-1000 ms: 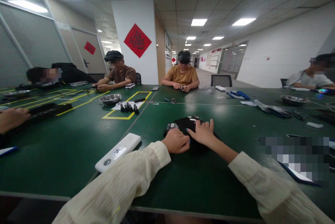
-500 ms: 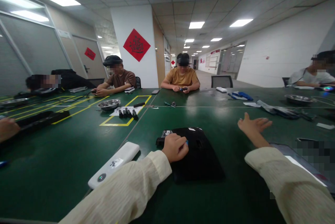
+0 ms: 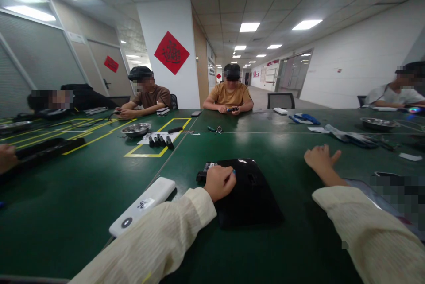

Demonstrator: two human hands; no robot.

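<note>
Head view: black panel (image 3: 255,202) at left grip (image 3: 220,183), right grip (image 3: 321,162) apart.

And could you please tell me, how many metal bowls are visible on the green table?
3: one bowl left of the middle, another bowl toward the right edge, and a dim bowl at the far left edge. Others may be hidden.
</note>
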